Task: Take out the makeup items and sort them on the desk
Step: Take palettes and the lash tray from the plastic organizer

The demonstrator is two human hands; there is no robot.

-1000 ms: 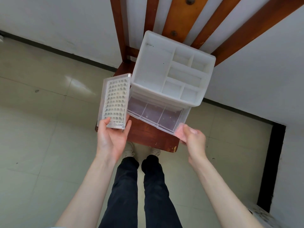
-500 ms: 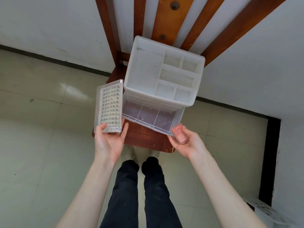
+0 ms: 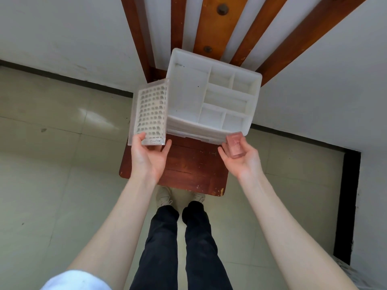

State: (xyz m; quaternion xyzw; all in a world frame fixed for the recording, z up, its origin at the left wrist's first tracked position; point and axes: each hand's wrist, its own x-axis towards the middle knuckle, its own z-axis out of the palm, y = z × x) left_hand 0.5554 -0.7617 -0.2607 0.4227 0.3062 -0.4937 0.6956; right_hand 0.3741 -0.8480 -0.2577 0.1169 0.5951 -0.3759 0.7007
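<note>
A white plastic organizer (image 3: 211, 95) with several top compartments, all bare, stands on a wooden chair seat (image 3: 188, 164). Its clear front drawer looks pushed in. My left hand (image 3: 149, 158) holds a clear flat case (image 3: 149, 114) filled with rows of small pale pieces, upright beside the organizer's left wall. My right hand (image 3: 243, 159) lies palm up in front of the organizer's right corner, with a small pink translucent box (image 3: 235, 146) held in its fingers.
The chair's slatted back (image 3: 211, 24) rises behind the organizer against a white wall. Pale floor tiles surround the chair. My legs in dark trousers and pale shoes (image 3: 165, 197) stand just before the seat. A dark doorway edge (image 3: 347, 206) is at the right.
The clear drawer, open a second ago, now sits pushed in. My right hand has drawn back from it with the pink box and turned palm up. The left hand keeps its case.
</note>
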